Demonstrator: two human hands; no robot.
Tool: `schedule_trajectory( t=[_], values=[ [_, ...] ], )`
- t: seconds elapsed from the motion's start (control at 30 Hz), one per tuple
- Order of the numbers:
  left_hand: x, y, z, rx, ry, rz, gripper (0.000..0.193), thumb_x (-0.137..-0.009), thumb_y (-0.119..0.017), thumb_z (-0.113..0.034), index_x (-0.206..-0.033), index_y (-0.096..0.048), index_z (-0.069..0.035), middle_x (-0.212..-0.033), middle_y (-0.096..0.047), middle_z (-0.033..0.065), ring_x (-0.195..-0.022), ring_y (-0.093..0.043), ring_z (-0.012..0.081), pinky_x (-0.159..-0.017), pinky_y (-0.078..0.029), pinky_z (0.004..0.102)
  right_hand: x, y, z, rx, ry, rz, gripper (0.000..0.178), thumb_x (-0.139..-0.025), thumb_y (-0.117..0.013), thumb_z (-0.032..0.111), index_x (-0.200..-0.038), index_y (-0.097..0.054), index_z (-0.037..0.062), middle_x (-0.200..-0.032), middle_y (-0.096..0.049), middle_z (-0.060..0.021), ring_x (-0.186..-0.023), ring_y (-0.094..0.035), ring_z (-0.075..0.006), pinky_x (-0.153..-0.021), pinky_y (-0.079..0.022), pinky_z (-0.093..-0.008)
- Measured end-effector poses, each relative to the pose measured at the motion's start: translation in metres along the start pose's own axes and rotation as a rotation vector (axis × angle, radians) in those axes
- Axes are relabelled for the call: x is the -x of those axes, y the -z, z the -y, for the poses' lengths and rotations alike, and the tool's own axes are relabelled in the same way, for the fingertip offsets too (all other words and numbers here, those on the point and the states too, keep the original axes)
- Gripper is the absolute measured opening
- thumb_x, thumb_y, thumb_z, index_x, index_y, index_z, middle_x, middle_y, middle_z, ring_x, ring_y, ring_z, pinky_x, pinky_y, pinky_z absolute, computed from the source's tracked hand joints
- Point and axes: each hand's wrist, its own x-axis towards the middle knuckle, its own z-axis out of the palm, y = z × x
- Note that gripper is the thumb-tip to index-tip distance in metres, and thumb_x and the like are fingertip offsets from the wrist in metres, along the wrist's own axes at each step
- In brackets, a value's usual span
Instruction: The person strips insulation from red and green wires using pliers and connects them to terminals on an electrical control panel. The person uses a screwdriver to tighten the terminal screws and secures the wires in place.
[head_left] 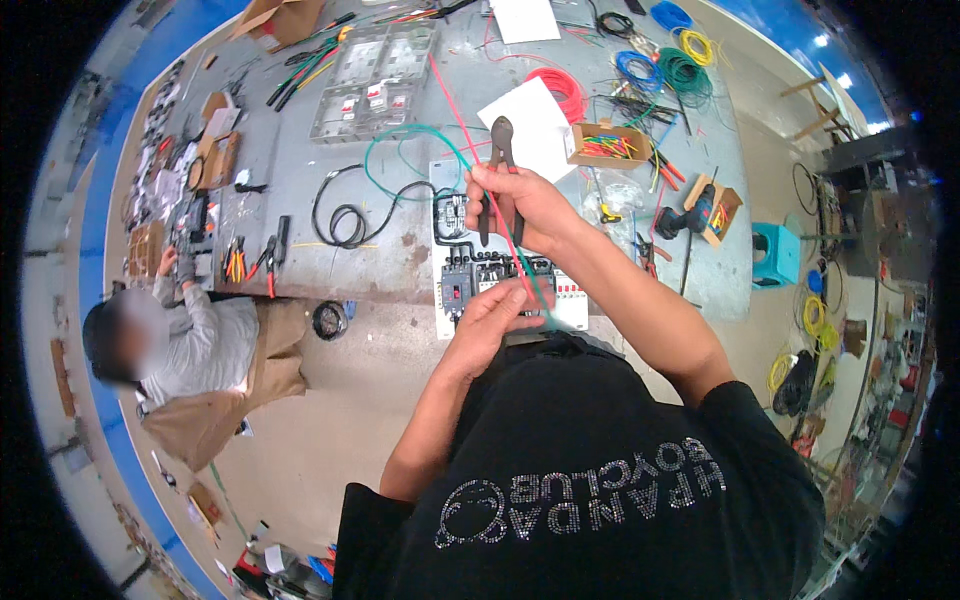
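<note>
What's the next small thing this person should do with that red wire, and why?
Perhaps lower the red wire toward the panel to check its length: the left hand is at its lower stretch, over that panel, while the right hand grips the cutters along with the wire's upper stretch.

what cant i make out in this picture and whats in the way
All in the head view:
- Part of the white panel: hidden behind the left hand and right hand.
- Lower end of the red wire: blurred at the left hand's fingers.
- Part of the pliers: covered by the right hand.
- Top white sheet: cut off by the upper edge.
</note>
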Motion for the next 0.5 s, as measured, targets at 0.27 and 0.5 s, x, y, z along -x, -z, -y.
schedule_trajectory(
  t=[0.27,0.5],
  values=[
    [0.025,-0.044,0.017,0.16,-0.051,-0.193,0.033,-0.105,-0.048,-0.027,-0.118,-0.06,0.001,-0.105,-0.07,0.017,-0.093,-0.072,0.0293,-0.081,-0.059,0.0392,0.015,0.007,0.022,0.363,0.004,0.057,0.027,-0.094,-0.069,0.026,-0.104,-0.06,0.0025,-0.084,-0.065,-0.0072,-0.075,-0.066,-0.02,-0.072,-0.058,-0.0359],
    [0.033,-0.077,0.036,0.228,-0.195,-0.471,0.038,-0.104,-0.051,-0.029,-0.12,-0.057,0.004,-0.108,-0.069,0.0221,-0.098,-0.071,0.0331,-0.084,-0.06,0.0435,0.079,0.028,-0.03,0.727,0.046,0.222,0.027,-0.092,-0.071,0.028,-0.094,-0.065,0.0017,-0.074,-0.06,-0.0003,-0.071,-0.054,-0.0087,-0.065,-0.047,-0.0281]
  ],
)
